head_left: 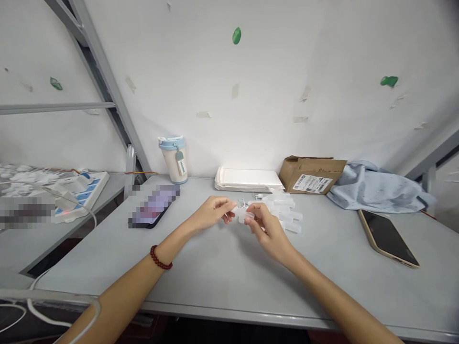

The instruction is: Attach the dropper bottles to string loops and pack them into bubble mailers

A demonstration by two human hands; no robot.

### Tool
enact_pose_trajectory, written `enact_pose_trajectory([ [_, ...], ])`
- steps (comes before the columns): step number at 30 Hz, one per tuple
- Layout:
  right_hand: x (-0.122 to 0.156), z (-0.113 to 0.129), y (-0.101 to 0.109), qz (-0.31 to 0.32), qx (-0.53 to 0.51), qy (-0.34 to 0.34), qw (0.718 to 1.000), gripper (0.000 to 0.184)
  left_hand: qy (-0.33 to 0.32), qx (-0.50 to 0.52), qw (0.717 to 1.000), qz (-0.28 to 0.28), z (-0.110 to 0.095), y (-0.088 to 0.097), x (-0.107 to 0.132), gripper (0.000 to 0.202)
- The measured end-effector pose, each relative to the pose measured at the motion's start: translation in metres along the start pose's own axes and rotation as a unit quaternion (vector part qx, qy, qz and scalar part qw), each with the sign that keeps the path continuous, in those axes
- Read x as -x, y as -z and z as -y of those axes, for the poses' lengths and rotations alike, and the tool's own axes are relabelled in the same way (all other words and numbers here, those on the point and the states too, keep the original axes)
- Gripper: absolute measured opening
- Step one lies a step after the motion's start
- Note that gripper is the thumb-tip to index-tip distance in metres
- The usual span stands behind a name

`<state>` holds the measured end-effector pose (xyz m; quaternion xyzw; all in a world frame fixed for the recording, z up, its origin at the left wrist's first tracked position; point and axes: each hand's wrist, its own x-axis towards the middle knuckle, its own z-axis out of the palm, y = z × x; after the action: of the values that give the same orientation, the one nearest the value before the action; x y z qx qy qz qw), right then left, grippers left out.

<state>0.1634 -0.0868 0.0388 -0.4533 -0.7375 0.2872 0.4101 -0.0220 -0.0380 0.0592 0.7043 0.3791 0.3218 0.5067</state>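
Observation:
Over the middle of the grey desk [215, 282], both hands are closed on one small, translucent white plastic piece [245, 216]; its exact kind is too small to tell. My left hand [214, 212], with a dark red bead bracelet [161, 258] on the wrist, pinches it at the left side. From the right, the fingers of my right hand [267, 227] grip its other side. A pile of similar translucent plastic pieces [287, 212], with some thin metal bits at its left end, lies just behind my right hand and is partly covered by it.
Against the wall are a lidded cup [174, 160], a stack of white sheets or envelopes [247, 179], a cardboard box [311, 174] and a light blue cloth [380, 188]. Phones lie at left [155, 206] and right [389, 238]. A power strip [84, 198] sits on the left-hand table.

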Motion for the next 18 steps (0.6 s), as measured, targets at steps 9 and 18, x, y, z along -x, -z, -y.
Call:
enact_pose_trajectory([
  [9,0.000,-0.003,0.000,-0.021,0.087,0.039,0.995,0.020,0.003,-0.044,0.999,-0.001,0.005,-0.003,0.000,0.047],
  [18,-0.004,0.000,0.008,0.001,-0.110,-0.099,0.989,0.028,-0.003,-0.032,0.999,-0.026,0.003,-0.013,0.003,0.043],
])
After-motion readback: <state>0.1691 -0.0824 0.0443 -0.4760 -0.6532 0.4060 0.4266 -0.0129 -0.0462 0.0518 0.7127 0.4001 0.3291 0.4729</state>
